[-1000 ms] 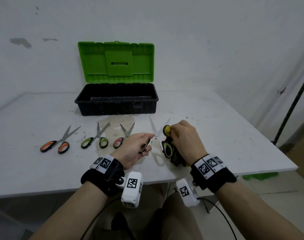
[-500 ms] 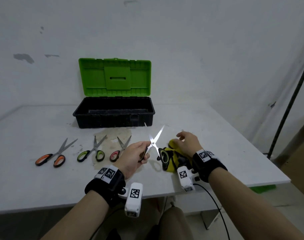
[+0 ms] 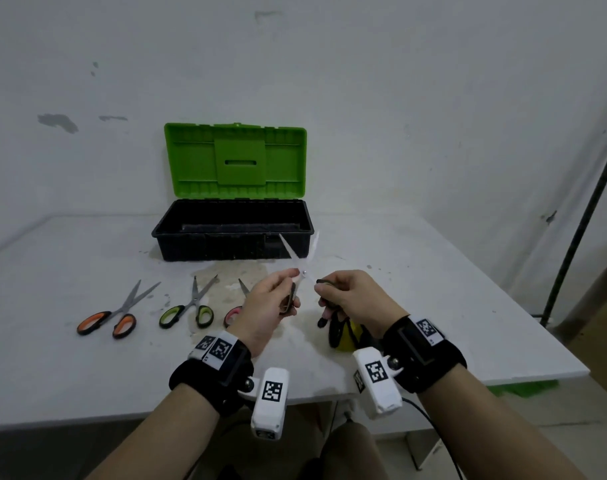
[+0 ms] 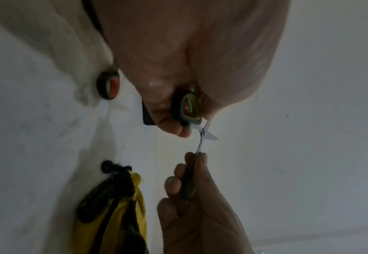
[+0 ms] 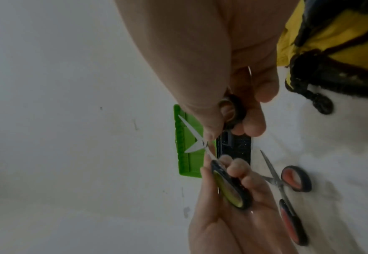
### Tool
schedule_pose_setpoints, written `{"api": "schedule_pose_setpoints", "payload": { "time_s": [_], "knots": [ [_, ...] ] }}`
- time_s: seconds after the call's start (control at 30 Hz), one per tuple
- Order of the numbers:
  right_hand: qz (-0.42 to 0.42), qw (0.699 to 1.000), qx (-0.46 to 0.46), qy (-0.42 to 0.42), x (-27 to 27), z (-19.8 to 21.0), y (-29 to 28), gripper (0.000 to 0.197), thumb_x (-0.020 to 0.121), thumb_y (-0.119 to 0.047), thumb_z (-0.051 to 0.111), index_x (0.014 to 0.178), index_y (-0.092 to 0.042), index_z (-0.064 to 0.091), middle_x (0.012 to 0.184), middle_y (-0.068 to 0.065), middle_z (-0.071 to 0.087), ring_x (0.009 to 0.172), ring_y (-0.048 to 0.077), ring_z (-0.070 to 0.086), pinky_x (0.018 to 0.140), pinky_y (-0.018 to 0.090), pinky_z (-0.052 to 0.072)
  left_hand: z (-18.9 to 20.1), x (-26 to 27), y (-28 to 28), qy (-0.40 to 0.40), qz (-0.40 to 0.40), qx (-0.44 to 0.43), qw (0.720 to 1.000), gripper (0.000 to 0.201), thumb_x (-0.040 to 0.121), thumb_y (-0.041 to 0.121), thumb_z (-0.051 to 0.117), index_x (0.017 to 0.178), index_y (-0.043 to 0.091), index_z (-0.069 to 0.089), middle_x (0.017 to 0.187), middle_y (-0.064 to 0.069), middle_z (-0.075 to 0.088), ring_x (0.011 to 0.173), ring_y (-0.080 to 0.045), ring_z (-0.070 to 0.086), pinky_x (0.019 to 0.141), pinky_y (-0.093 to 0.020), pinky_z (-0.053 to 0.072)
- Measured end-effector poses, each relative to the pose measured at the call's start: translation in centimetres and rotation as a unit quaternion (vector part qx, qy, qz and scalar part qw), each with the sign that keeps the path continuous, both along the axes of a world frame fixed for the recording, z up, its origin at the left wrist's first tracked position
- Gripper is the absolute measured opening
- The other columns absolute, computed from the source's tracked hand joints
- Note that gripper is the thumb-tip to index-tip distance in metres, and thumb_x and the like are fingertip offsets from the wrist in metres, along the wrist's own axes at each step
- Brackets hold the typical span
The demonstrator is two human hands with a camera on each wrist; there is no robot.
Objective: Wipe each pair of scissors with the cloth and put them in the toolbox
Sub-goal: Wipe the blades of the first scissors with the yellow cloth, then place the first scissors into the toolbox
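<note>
Gripping open scissors [image 3: 300, 263] two-handed, blades blurred, cloth [image 3: 347, 337] seemingly half-hidden

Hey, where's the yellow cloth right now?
In the head view the yellow cloth lies on the table near its front edge, just under the right hand, right of the red-handled scissors.

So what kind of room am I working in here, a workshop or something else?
Probably a bare workroom or makeshift test space, not a fitted workshop. A plain white table stands against a scuffed, unpainted-looking wall, with only an open green-lidded toolbox and a few scissors laid out; no benches or tool racks show.
</note>
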State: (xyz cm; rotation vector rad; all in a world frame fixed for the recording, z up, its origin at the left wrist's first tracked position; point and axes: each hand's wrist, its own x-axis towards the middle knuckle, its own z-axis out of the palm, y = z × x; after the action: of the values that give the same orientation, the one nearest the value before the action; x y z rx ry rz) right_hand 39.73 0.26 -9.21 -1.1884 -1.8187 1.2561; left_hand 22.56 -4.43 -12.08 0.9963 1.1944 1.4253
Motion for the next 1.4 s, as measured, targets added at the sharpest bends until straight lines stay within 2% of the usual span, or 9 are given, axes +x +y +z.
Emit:
{"api": "schedule_pose_setpoints", "payload": {
  "time_s": [0.23, 0.4, 0.5, 0.67, 0.8, 0.93, 1.0, 1.27, 1.4],
  "knots": [
    [-0.037, 0.997, 0.019, 0.072, -1.5, -0.4, 0.5, 0.019, 0.089, -0.016, 0.071, 0.094, 0.002, 0.07, 0.079, 0.018, 0.072, 0.06, 0.017, 0.063, 0.053, 0.016, 0.049, 0.1, -3.2, -0.2, 0.05, 0.036, 0.001, 0.998, 0.015, 0.09, 0.003, 0.068, 0.101, 0.01, 0.076, 0.084, -0.015, 0.071, 0.074, -0.031, 0.06, 0.084, -0.052, 0.055],
    [-0.078, 0.987, 0.022, 0.138, -4.7, -1.1, -0.2, 0.012, 0.088, -0.016, 0.072, 0.083, -0.004, 0.071, 0.066, 0.008, 0.071, 0.057, 0.016, 0.064, 0.057, 0.022, 0.052, -0.5, -3.0, 0.3, -0.019, 0.063, -0.01, 0.998, 0.019, 0.087, 0.001, 0.071, 0.105, 0.003, 0.074, 0.087, -0.014, 0.075, 0.07, -0.019, 0.071, 0.07, -0.031, 0.06],
    [-0.087, 0.984, 0.017, 0.152, -5.9, -1.4, -0.4, 0.012, 0.088, -0.018, 0.072, 0.089, -0.007, 0.071, 0.072, 0.009, 0.073, 0.058, 0.016, 0.066, 0.057, 0.023, 0.05, -1.2, -3.0, 0.6, -0.047, 0.084, -0.017, 0.995, 0.025, 0.086, 0.002, 0.073, 0.111, -0.001, 0.071, 0.092, -0.019, 0.075, 0.068, -0.022, 0.071, 0.071, -0.034, 0.058],
    [-0.152, 0.975, 0.159, 0.013, -7.0, -1.6, 0.1, 0.032, 0.079, -0.042, 0.075, 0.09, -0.025, 0.05, 0.081, -0.004, 0.066, 0.067, 0.011, 0.064, 0.062, 0.026, 0.05, -0.1, -3.5, 1.3, -0.072, 0.12, 0.001, 0.99, 0.016, 0.085, 0.008, 0.076, 0.101, 0.009, 0.072, 0.095, -0.011, 0.077, 0.085, -0.019, 0.076, 0.074, -0.025, 0.059],
    [-0.157, 0.962, 0.217, -0.042, -8.4, -1.0, 1.3, 0.028, 0.078, -0.045, 0.076, 0.083, -0.022, 0.06, 0.091, -0.005, 0.06, 0.08, 0.013, 0.06, 0.072, 0.026, 0.05, 1.5, -4.2, 2.7, -0.102, 0.121, 0.001, 0.987, 0.016, 0.086, 0.006, 0.074, 0.102, 0.009, 0.07, 0.101, -0.013, 0.075, 0.094, -0.023, 0.074, 0.078, -0.027, 0.06],
    [-0.153, 0.955, 0.245, -0.073, -9.7, 0.5, 3.1, 0.03, 0.08, -0.04, 0.074, 0.066, -0.014, 0.066, 0.062, -0.004, 0.059, 0.058, 0.005, 0.053, 0.052, 0.012, 0.035, 2.6, -4.9, 4.4, -0.065, 0.115, 0.014, 0.991, 0.02, 0.088, 0.004, 0.071, 0.108, 0.005, 0.069, 0.097, -0.011, 0.074, 0.088, -0.018, 0.073, 0.071, -0.022, 0.06],
    [-0.158, 0.953, 0.246, -0.082, -10.3, 1.4, 4.1, 0.038, 0.081, -0.035, 0.073, 0.056, -0.009, 0.061, 0.05, 0.002, 0.055, 0.047, 0.009, 0.046, 0.046, 0.019, 0.034, 3.0, -6.0, 5.3, -0.022, 0.107, 0.014, 0.994, 0.023, 0.089, 0.008, 0.072, 0.111, 0.003, 0.07, 0.095, -0.008, 0.074, 0.084, -0.016, 0.071, 0.074, -0.024, 0.059],
    [-0.19, 0.946, 0.185, -0.189, -12.5, 4.5, 11.8, 0.038, 0.083, -0.034, 0.07, 0.059, -0.007, 0.059, 0.048, 0.002, 0.047, 0.051, 0.023, 0.051, 0.047, 0.023, 0.034, 4.7, -19.4, 10.2, 0.216, 0.219, 0.023, 0.951, 0.031, 0.092, 0.026, 0.067, 0.12, 0.012, 0.07, 0.114, -0.006, 0.071, 0.105, -0.022, 0.066, 0.101, -0.041, 0.051],
    [-0.195, 0.933, 0.149, -0.263, -15.1, 4.9, 16.4, 0.036, 0.083, -0.038, 0.073, 0.084, -0.004, 0.064, 0.076, 0.01, 0.058, 0.068, 0.028, 0.059, 0.057, 0.029, 0.045, 4.5, -26.4, 12.9, 0.287, 0.263, -0.035, 0.92, 0.043, 0.09, 0.03, 0.064, 0.126, 0.007, 0.066, 0.127, -0.014, 0.067, 0.117, -0.029, 0.063, 0.108, -0.041, 0.045]
  ]
}}
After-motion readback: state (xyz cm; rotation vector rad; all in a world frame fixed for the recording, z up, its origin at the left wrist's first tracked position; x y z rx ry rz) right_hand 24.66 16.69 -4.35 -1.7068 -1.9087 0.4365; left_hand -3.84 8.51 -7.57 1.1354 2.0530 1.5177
